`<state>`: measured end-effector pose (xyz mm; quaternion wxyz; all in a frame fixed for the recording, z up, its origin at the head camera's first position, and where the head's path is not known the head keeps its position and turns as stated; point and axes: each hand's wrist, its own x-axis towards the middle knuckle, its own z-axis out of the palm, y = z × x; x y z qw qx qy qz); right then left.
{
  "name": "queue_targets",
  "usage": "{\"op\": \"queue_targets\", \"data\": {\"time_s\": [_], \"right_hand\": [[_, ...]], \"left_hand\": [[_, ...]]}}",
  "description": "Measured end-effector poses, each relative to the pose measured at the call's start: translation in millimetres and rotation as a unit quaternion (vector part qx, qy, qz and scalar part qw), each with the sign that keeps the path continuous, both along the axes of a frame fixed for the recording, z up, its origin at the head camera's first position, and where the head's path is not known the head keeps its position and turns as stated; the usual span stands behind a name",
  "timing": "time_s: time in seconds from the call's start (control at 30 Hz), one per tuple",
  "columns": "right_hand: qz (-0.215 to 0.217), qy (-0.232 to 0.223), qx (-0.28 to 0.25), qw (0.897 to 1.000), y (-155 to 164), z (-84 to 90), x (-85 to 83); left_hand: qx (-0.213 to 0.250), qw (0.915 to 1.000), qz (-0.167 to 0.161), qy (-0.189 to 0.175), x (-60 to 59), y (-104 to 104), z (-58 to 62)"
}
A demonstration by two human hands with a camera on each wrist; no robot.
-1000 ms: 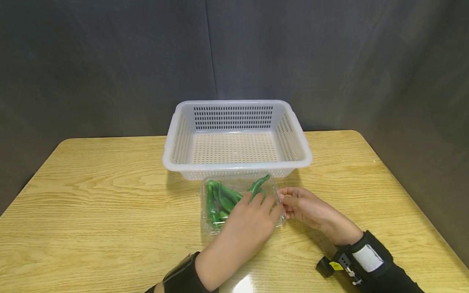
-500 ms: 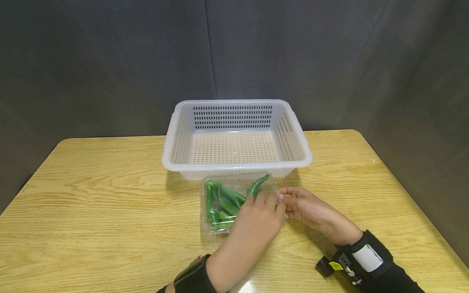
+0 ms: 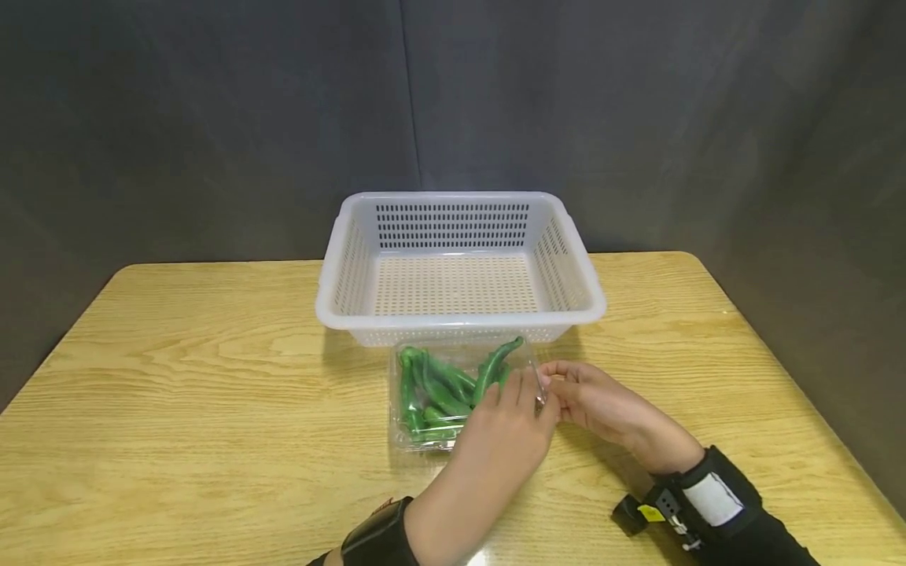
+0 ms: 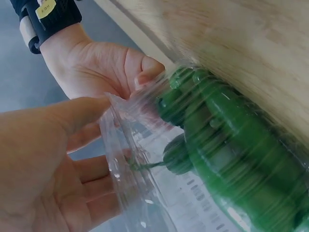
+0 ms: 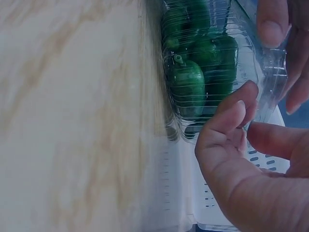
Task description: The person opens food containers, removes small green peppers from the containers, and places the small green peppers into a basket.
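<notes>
Clear rectangular plastic box (image 3: 425, 446) of long green peppers (image 3: 442, 385) is set well in from left and right edges of wood-grain table (image 3: 212, 369), just before white perforated basket (image 3: 460, 321); long axis is laid roughly left to right; right rim is reached by both hands; rim is grasped by left hand (image 3: 504, 428) from above, fingers little bent; pinched by curled right hand (image 3: 602, 401) outside.
</notes>
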<state>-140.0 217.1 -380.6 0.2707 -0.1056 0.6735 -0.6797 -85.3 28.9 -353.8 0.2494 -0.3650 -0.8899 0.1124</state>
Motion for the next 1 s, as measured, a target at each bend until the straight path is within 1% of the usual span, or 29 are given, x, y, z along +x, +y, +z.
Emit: {"op": "queue_targets", "data": {"time_s": [0.1,0.17,0.37,0.57,0.63,0.83,1.0], "right_hand": [[0.000,-0.003,-0.002,1.000,-1.2,-0.4,0.2],[0.000,-0.004,-0.001,1.000,-2.1,-1.0,0.3],[0.003,-0.003,-0.005,1.000,-1.7,-2.9,0.1],[0.003,-0.012,-0.008,1.000,-2.5,-5.2,-1.8],[0.000,-0.013,-0.008,1.000,-2.6,-5.1,-1.7],[-0.006,-0.010,-0.003,1.000,-1.9,-2.2,0.3],[-0.011,-0.007,0.002,1.000,-2.5,-0.2,1.6]], "left_hand": [[-0.022,0.9995,-0.001,-0.022,2.2,-0.8,1.2],[-0.027,0.9993,-0.002,-0.026,2.7,-1.3,1.3],[-0.024,0.9997,-0.004,-0.004,2.6,-1.7,-0.4],[-0.033,0.9992,0.010,0.021,3.0,1.1,-3.3],[-0.038,0.9990,0.013,0.021,3.5,2.3,-3.4],[-0.071,0.9973,0.017,0.005,6.3,5.3,-1.2],[-0.088,0.9959,0.014,0.017,5.9,6.4,-1.0]]}}
